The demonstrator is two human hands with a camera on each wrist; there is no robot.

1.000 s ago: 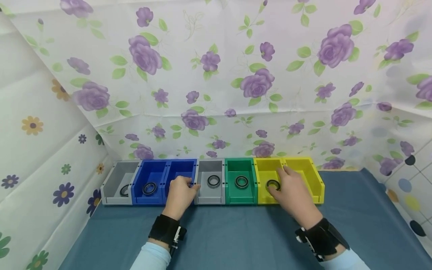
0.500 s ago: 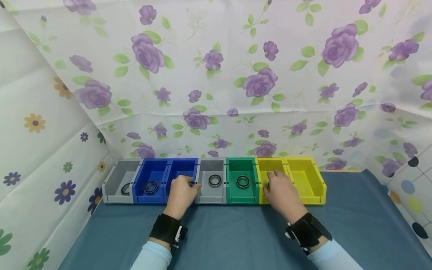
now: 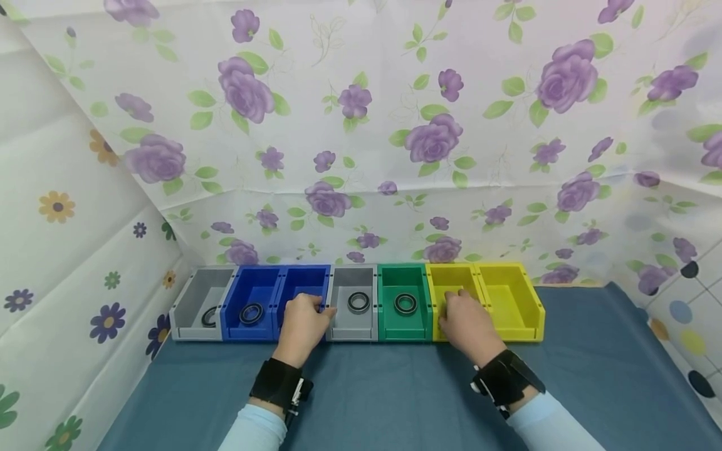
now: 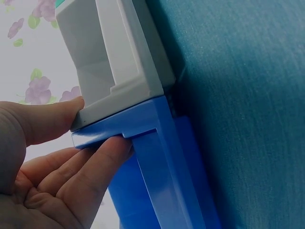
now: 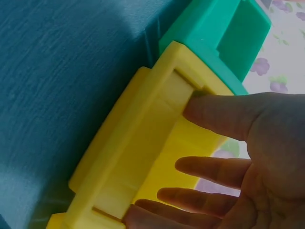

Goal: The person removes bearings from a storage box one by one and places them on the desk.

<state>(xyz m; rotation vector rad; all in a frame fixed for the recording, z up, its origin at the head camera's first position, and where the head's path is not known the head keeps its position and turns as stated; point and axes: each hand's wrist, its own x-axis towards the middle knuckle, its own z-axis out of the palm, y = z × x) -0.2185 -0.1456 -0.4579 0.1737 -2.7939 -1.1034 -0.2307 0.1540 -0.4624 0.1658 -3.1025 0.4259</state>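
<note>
In the head view, my left hand (image 3: 303,327) is at the second blue bin (image 3: 304,280). The left wrist view shows its thumb against the grey bin (image 4: 93,71) and its fingers inside the blue one (image 4: 162,181), pinching the two adjoining walls. My right hand (image 3: 469,324) reaches into the left yellow bin (image 3: 451,274). In the right wrist view, its thumb lies by the wall next to the green bin (image 5: 209,52), fingers spread inside the yellow bin (image 5: 138,148). The bearing seen earlier in this bin is hidden now.
Ring bearings lie in the middle grey bin (image 3: 358,302), the green bin (image 3: 405,304), the first blue bin (image 3: 251,314) and the far-left grey bin (image 3: 209,316). Another yellow bin (image 3: 510,304) ends the row. A blue-grey cloth (image 3: 389,394) covers the table; a flowered sheet (image 3: 372,156) hangs behind.
My right hand has moved left and deeper into the left yellow bin, covering the bearing that was visible there. The left hand has stayed on the blue and grey bin walls.
</note>
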